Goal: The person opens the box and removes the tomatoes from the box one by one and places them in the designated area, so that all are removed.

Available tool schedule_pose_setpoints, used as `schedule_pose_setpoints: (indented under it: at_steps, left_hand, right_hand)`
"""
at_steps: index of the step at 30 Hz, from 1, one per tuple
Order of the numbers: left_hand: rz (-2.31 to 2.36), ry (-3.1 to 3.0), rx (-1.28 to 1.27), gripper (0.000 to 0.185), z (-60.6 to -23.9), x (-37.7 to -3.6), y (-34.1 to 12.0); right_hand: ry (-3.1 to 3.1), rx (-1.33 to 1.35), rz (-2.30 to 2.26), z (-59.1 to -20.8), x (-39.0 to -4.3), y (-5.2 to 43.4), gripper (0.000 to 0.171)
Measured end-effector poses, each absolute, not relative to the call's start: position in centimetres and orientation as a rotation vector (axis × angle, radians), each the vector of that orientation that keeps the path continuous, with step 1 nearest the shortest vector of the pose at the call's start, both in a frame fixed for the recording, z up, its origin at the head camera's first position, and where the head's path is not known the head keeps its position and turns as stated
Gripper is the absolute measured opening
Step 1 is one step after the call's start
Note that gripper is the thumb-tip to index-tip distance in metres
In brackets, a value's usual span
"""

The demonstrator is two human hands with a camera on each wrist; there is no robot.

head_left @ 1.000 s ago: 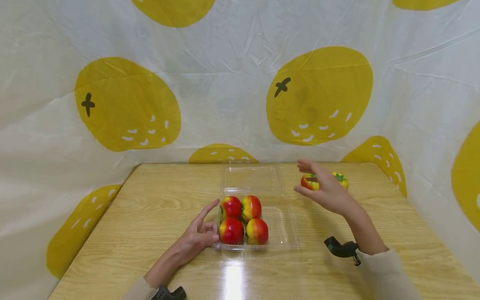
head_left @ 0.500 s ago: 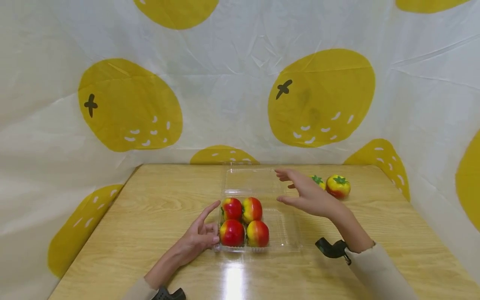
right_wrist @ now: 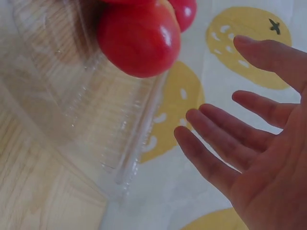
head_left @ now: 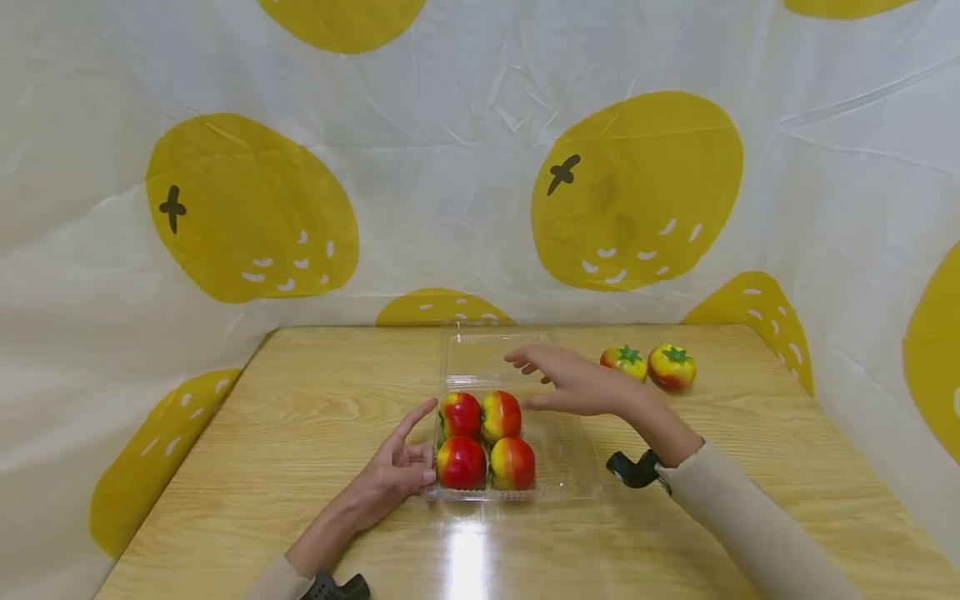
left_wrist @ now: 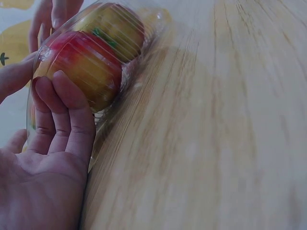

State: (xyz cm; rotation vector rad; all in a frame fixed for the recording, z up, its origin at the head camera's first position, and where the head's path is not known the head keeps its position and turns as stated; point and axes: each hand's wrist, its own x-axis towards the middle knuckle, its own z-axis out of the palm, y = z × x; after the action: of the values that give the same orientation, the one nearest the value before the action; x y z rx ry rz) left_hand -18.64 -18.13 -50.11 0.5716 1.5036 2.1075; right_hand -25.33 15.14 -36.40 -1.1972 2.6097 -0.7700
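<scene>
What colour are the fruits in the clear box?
Red blending into yellow; the fruits show best in the head view.

No legible text or labels anywhere.

Wooden table (head_left: 300,417), clear plastic tray (head_left: 570,467) at centre, two tomatoes (head_left: 648,365) far right
</scene>
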Motion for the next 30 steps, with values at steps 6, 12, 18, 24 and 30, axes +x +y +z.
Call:
schedule_pose_setpoints:
  at_steps: [6, 12, 18, 24, 30]
  left_hand:
    - [2.120, 1.510, 0.547, 0.100, -50.1, -18.6, -18.1]
    - [2.122, 1.497, 0.553, 0.099, -50.2, -18.6, -18.1]
    - [2.124, 1.495, 0.560, 0.099, -50.2, -18.6, -18.0]
    - [2.131, 1.485, 0.580, 0.098, -50.0, -18.5, -18.0]
    - [2.132, 1.478, 0.587, 0.097, -50.2, -18.5, -18.0]
  right_hand:
    - [2.569, -1.201, -0.688, -37.1, -25.9, 13.8, 0.058]
    - [2.573, -1.238, -0.591, -38.2, -26.4, 12.6, 0.057]
    - [2.605, -1.229, -0.543, -38.5, -26.2, 11.7, 0.056]
    - [2.629, -1.214, -0.494, -38.5, -26.2, 11.3, 0.055]
    - [2.661, -1.209, -0.454, -38.6, -26.1, 11.1, 0.052]
